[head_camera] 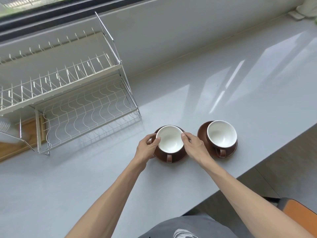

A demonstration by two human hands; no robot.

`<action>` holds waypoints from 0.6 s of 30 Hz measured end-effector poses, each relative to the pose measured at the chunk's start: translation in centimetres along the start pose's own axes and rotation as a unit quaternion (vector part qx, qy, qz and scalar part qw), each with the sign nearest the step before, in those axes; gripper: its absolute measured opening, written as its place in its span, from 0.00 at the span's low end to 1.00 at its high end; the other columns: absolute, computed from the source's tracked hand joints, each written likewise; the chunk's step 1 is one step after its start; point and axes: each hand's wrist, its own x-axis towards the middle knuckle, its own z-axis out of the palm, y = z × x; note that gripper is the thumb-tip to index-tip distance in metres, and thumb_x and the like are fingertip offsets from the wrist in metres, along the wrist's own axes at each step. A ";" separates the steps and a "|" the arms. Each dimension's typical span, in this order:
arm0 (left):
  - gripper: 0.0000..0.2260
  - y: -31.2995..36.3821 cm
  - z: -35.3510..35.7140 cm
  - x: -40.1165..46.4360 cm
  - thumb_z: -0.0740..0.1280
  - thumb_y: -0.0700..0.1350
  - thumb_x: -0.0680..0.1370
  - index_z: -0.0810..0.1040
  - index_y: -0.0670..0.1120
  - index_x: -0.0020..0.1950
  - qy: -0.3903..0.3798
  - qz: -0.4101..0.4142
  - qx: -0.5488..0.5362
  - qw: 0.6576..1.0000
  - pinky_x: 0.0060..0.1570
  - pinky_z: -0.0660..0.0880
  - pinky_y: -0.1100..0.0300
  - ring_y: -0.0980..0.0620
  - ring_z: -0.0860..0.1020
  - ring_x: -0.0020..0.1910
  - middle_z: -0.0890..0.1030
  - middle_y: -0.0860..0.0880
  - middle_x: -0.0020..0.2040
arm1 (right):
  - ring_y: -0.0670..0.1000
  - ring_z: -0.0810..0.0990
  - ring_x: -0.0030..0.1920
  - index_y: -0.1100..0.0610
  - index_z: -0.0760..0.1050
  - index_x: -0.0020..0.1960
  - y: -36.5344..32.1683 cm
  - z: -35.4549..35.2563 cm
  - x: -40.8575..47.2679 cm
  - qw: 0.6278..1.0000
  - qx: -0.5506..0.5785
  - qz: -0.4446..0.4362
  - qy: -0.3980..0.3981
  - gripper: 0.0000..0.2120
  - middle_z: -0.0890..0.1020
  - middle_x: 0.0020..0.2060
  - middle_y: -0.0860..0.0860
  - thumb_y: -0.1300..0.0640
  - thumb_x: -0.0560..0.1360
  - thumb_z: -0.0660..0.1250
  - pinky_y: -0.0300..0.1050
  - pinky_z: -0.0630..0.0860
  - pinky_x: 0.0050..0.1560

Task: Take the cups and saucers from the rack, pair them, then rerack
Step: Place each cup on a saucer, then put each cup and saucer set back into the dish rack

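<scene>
Two brown cups with white insides stand on brown saucers on the grey counter. The left cup (170,140) sits on its saucer (178,159), handle toward me. My left hand (148,146) grips the left side of this pair and my right hand (193,143) grips the right side, thumbs on the cup's rim. The right cup (221,135) rests on its saucer (201,133), untouched, just right of my right hand. The two-tier wire rack (82,103) stands to the left with both tiers bare.
A wooden board (25,134) and a white holder (6,133) lie at the rack's left end. The counter's front edge (257,169) runs diagonally at right, with an orange chair (301,215) below it. A window sill runs along the back.
</scene>
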 end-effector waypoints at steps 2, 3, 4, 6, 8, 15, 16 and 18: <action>0.07 0.0 -0.1 0.1 0.70 0.50 0.79 0.81 0.56 0.56 -0.002 0.006 -0.002 1.000 0.57 0.81 0.41 0.47 0.81 0.47 0.82 0.44 0.51 | 0.55 0.75 0.48 0.52 0.77 0.52 0.0 0.1 0.1 1.000 -0.010 -0.004 0.008 0.16 0.75 0.35 0.45 0.46 0.84 0.53 0.47 0.67 0.48; 0.06 0.0 -0.2 0.1 0.70 0.50 0.78 0.81 0.56 0.55 0.000 0.008 -0.002 1.000 0.56 0.81 0.40 0.46 0.82 0.47 0.83 0.44 0.50 | 0.54 0.73 0.46 0.51 0.75 0.47 0.0 0.1 0.1 1.000 -0.012 -0.003 0.014 0.15 0.73 0.33 0.45 0.46 0.84 0.53 0.47 0.66 0.47; 0.06 0.1 -0.2 0.1 0.70 0.50 0.78 0.81 0.56 0.54 0.003 0.009 -0.001 1.000 0.56 0.81 0.40 0.45 0.82 0.47 0.83 0.44 0.50 | 0.54 0.72 0.44 0.49 0.72 0.42 -0.1 0.2 0.1 1.000 -0.012 -0.004 0.019 0.15 0.71 0.32 0.45 0.47 0.84 0.54 0.47 0.66 0.45; 0.05 0.2 -0.4 0.0 0.70 0.50 0.78 0.82 0.56 0.54 0.009 0.010 0.003 1.000 0.55 0.81 0.39 0.42 0.84 0.50 0.84 0.42 0.50 | 0.54 0.71 0.42 0.47 0.68 0.36 -0.5 0.2 0.0 1.000 -0.010 -0.015 0.025 0.18 0.70 0.30 0.46 0.47 0.84 0.54 0.47 0.65 0.43; 0.06 0.3 -0.8 -0.1 0.70 0.50 0.78 0.82 0.56 0.54 0.015 0.009 0.002 1.000 0.55 0.82 0.40 0.39 0.84 0.53 0.85 0.40 0.53 | 0.54 0.70 0.41 0.48 0.67 0.35 -0.9 0.3 -0.1 0.999 -0.011 -0.027 0.027 0.19 0.69 0.30 0.46 0.48 0.84 0.54 0.48 0.64 0.41; 0.10 1.3 -3.3 -0.8 0.70 0.49 0.79 0.81 0.52 0.60 0.036 0.022 -0.026 0.999 0.55 0.82 0.42 0.46 0.82 0.46 0.84 0.43 0.49 | 0.55 0.72 0.46 0.54 0.74 0.46 -3.8 1.1 0.2 0.997 -0.022 -0.068 0.006 0.15 0.72 0.34 0.46 0.48 0.84 0.54 0.47 0.66 0.46; 0.11 1.4 -3.8 -1.0 0.70 0.48 0.79 0.81 0.52 0.61 0.042 0.025 -0.033 0.998 0.55 0.83 0.43 0.47 0.82 0.46 0.84 0.44 0.49 | 0.55 0.73 0.47 0.54 0.75 0.47 -4.4 1.2 0.3 0.997 -0.022 -0.074 0.000 0.16 0.74 0.36 0.47 0.48 0.84 0.54 0.47 0.67 0.47; 0.12 1.5 -4.9 -1.4 0.70 0.48 0.79 0.81 0.51 0.62 0.055 0.031 -0.045 0.997 0.53 0.83 0.44 0.46 0.83 0.45 0.84 0.43 0.49 | 0.56 0.73 0.48 0.50 0.75 0.43 -5.5 1.8 0.4 0.996 -0.020 -0.089 -0.011 0.16 0.75 0.37 0.47 0.48 0.84 0.54 0.47 0.67 0.47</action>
